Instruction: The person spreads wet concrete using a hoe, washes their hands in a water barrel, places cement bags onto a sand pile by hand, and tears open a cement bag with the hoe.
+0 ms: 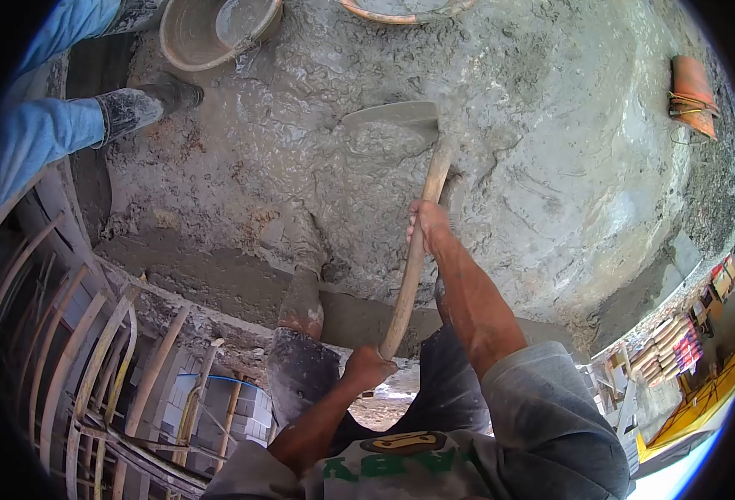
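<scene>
The person holds a hoe [422, 112] with both hands. Its flat blade sits in the thick, wet cement [551, 167], out past the person's feet. A heap of the grey mush lies right up against the blade. It looks like the blade is dug in to pull or mix the mush. To move it well, both hands would need to hold on tight, and the blade would need to be kept level.

The right hand [431, 222] is up near the middle of the wooden handle [409, 287]. Its fingers are curled round the wood, with no wide gap. The left hand [369, 368] is down at the end of the handle, closed round it, close to the person's knees. Some of its fingers are hidden, so how they all sit is hard to tell. The handle slants up from the left hand to the blade.

One boot [301, 304] of the person stands in the mush. At the far side is a big bucket [185, 42], and near it a boot [124, 113] and blue jeans [55, 133] of a co-worker. An orange bucket [691, 81] lies at the right edge, and wooden poles [152, 367] stand at the lower left.
</scene>
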{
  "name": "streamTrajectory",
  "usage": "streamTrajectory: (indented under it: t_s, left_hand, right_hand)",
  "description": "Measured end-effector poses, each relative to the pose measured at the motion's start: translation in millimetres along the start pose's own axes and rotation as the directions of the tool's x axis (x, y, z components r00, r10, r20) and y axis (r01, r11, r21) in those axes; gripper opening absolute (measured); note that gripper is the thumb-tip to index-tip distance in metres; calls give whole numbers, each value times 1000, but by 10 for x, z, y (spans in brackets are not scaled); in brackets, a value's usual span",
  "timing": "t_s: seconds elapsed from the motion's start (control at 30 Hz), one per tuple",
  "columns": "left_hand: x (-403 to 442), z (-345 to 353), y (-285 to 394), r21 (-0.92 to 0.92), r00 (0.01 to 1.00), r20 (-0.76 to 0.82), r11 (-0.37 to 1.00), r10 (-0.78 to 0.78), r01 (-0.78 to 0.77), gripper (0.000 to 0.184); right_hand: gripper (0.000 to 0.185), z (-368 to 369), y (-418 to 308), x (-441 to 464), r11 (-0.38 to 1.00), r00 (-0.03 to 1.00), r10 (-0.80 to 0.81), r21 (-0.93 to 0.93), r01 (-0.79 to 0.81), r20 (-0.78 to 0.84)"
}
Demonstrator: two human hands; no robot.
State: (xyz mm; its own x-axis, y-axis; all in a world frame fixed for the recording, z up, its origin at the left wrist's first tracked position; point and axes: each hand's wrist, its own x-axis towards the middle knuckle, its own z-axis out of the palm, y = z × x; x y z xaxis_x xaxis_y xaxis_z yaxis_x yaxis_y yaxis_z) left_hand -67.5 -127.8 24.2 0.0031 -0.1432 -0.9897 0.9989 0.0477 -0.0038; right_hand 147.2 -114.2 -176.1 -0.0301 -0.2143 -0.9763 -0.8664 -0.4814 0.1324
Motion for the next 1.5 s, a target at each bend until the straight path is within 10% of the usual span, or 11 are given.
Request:
streamTrajectory:
  t_s: [0.13,0.37,0.7,0.93,1.2,1.37,1.5]
  left_hand:
    - [-391,266,13,-454,961,267,871,-72,191,29]
    - [-678,309,-284,-499,877,473,795,-83,344,22]
    - [-1150,-865,322,-800,851,491,483,185,356,22]
    - [-1787,-1151,1050,-886,795,365,442,485,138,29]
    - [-2410,-1378,1111,-830,646,233,495,727,-258,45]
    - [-913,-1155,284,-523,794,-221,618,567,-587,42]
    - [145,-1414,549,-106,789,-598,961,144,-255,33]
  right_hand:
    - [13,-194,569,7,971,990,139,-190,-143,-34]
    - [22,-358,1225,118,924,954,263,-247,-291,-143]
    - [27,-109,1116,348,748,1000,12,-663,-13,-6]
    - [19,-66,-312,-1009,865,997,-67,-496,79,41]
    - [26,-79,-1573,-2621,693,740,-668,-297,656,75]
    - [44,411,-1537,-2801,371,409,-912,-482,794,-29]
    - [44,797,-1542,-2265,219,282,-959,-556,802,29]
